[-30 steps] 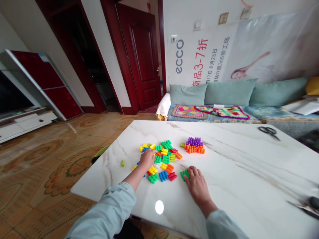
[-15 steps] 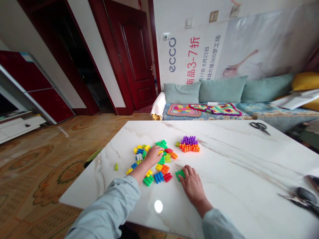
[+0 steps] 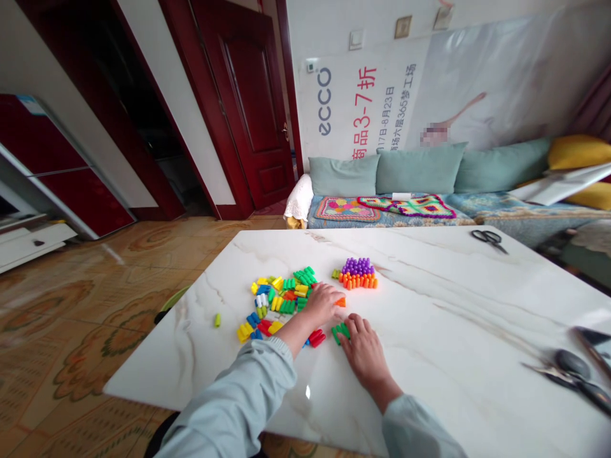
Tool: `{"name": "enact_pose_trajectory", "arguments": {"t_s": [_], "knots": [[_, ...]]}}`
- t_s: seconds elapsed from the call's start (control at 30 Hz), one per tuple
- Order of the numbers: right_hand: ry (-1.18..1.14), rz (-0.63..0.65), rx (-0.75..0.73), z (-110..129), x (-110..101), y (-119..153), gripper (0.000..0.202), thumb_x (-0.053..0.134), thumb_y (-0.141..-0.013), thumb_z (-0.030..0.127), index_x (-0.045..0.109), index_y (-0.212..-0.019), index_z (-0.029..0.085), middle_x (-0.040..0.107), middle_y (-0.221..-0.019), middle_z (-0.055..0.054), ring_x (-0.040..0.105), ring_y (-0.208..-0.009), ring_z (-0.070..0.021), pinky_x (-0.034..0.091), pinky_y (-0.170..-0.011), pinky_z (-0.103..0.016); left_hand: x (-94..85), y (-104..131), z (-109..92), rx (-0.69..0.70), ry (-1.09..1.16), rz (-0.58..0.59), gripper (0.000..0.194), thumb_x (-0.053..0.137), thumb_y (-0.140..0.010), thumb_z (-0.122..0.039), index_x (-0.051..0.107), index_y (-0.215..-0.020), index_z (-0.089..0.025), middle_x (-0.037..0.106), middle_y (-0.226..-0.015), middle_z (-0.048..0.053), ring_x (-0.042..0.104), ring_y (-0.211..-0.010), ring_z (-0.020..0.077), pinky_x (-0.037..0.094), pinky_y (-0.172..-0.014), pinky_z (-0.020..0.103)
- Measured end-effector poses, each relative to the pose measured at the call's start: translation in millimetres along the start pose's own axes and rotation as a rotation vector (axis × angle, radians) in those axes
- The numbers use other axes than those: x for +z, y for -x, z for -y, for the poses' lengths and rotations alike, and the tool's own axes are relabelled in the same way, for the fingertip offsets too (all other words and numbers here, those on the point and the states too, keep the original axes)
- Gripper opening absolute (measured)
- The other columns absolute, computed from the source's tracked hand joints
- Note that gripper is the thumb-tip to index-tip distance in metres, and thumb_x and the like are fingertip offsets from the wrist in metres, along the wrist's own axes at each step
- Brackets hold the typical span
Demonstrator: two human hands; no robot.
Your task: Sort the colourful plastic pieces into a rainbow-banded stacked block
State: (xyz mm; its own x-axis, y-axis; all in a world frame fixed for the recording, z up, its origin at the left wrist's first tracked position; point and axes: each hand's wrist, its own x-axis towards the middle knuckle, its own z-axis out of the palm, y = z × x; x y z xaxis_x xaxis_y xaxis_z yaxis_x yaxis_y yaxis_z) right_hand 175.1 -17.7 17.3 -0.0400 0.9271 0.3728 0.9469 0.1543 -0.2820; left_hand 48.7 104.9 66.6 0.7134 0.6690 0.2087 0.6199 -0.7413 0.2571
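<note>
Small plastic building pieces shaped like joined pegs lie in a loose, many-coloured pile (image 3: 287, 306) on the white marbled table. My left hand (image 3: 323, 305) is at the pile's right side, fingers curled down over an orange peg piece (image 3: 340, 302) that sticks out past the fingertips. Close to the right of the pile, my right hand (image 3: 365, 343) rests low on the table, its thumb and fingers closed on a green peg piece (image 3: 340, 333). Just below my left wrist a red piece (image 3: 317, 338) shows. Part of the pile is covered by my left hand and forearm.
A block of purple and orange pegs (image 3: 358, 273) stands behind my hands. One lime peg (image 3: 217, 320) lies alone at left. Black scissors (image 3: 490, 238) lie at the far right, and another dark-handled cutting tool (image 3: 568, 375) and a phone (image 3: 592, 346) nearer.
My left hand has moved right from the pile's middle toward my right hand, and the orange piece has shifted right with it. My right hand stays at the green piece. The view has turned slightly.
</note>
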Motion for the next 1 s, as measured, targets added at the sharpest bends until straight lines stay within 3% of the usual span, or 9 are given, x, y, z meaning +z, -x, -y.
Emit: {"name": "enact_pose_trajectory", "arguments": {"t_s": [0.13, 0.23, 0.33, 0.43, 0.53, 0.67, 0.8, 1.0], "knots": [[-0.013, 0.000, -0.003, 0, 0, 0, 0.027, 0.042, -0.097, 0.039, 0.052, -0.114, 0.021, 0.055, -0.116, -0.009, 0.051, -0.101, -0.0236, 0.044, -0.079, -0.035, -20.3, 14, 9, -0.099, 0.011, -0.041, 0.032, 0.060, -0.086, -0.028, 0.063, -0.118, -0.027, 0.065, -0.114, 0.002, 0.056, -0.109, 0.0179, 0.039, -0.101, 0.029], [-0.019, -0.011, -0.003, 0, 1, 0, 0.027, 0.042, -0.097, 0.040, 0.053, -0.112, 0.022, 0.055, -0.116, -0.009, 0.051, -0.100, -0.0234, 0.044, -0.079, -0.035, -40.2, 32, 40, -0.309, -0.024, -0.085, 0.024, 0.047, -0.093, -0.025, 0.068, -0.104, -0.020, 0.068, -0.104, 0.007, 0.060, -0.101, 0.0198, 0.044, -0.093, 0.031], [-0.022, -0.023, -0.007, 0, 1, 0, 0.027, 0.041, -0.097, 0.040, 0.054, -0.112, 0.021, 0.056, -0.116, -0.009, 0.052, -0.100, -0.0234, 0.044, -0.080, -0.035, -54.5, 47, 74, -0.504, -0.045, -0.067, 0.021, 0.049, -0.088, -0.017, 0.071, -0.087, -0.017, 0.070, -0.089, 0.009, 0.064, -0.089, 0.0223, 0.048, -0.082, 0.033], [-0.026, -0.033, -0.011, -1, 2, 1, 0.029, 0.041, -0.097, 0.041, 0.054, -0.113, 0.021, 0.056, -0.116, -0.010, 0.052, -0.101, -0.0237, 0.044, -0.081, -0.036, -57.9, 55, 93, -0.560, -0.005, -0.007, 0.019, 0.057, -0.082, -0.015, 0.072, -0.094, -0.019, 0.072, -0.091, 0.005, 0.066, -0.087, 0.0186, 0.049, -0.078, 0.027], [-0.035, -0.039, -0.017, -1, 2, 1, 0.029, 0.041, -0.097, 0.041, 0.053, -0.115, 0.022, 0.056, -0.117, -0.009, 0.052, -0.101, -0.0237, 0.045, -0.080, -0.036, -53.7, 56, 97, -0.562, 0.028, 0.037, 0.032, 0.066, -0.074, -0.017, 0.070, -0.105, -0.022, 0.069, -0.107, 0.005, 0.065, -0.091, 0.0172, 0.049, -0.081, 0.024], [-0.030, -0.023, -0.004, -1, 1, 0, 0.030, 0.040, -0.097, 0.041, 0.053, -0.115, 0.022, 0.055, -0.118, -0.009, 0.052, -0.102, -0.0236, 0.045, -0.080, -0.036, -46.1, 54, 94, -0.574, 0.027, 0.055, 0.044, 0.071, -0.062, -0.012, 0.071, -0.104, -0.024, 0.064, -0.115, 0.006, 0.063, -0.098, 0.0205, 0.048, -0.086, 0.027], [-0.025, -0.003, -0.001, 0, 0, 0, 0.031, 0.039, -0.097, 0.042, 0.053, -0.116, 0.021, 0.055, -0.118, -0.009, 0.052, -0.103, -0.0236, 0.045, -0.082, -0.036, -38.8, 51, 94, -0.567, 0.025, 0.036, 0.036, 0.073, -0.062, -0.014, 0.072, -0.097, -0.022, 0.064, -0.109, 0.007, 0.063, -0.097, 0.0226, 0.049, -0.088, 0.032], [-0.032, -0.013, -0.011, 0, -1, 0, 0.031, 0.039, -0.097, 0.042, 0.053, -0.116, 0.021, 0.056, -0.116, -0.009, 0.052, -0.101, -0.0232, 0.045, -0.081, -0.036, -33.1, 52, 91, -0.509, 0.050, -0.095, 0.026, 0.070, -0.063, -0.009, 0.072, -0.087, -0.019, 0.063, -0.096, 0.005, 0.059, -0.102, 0.0214, 0.046, -0.094, 0.032]]}}
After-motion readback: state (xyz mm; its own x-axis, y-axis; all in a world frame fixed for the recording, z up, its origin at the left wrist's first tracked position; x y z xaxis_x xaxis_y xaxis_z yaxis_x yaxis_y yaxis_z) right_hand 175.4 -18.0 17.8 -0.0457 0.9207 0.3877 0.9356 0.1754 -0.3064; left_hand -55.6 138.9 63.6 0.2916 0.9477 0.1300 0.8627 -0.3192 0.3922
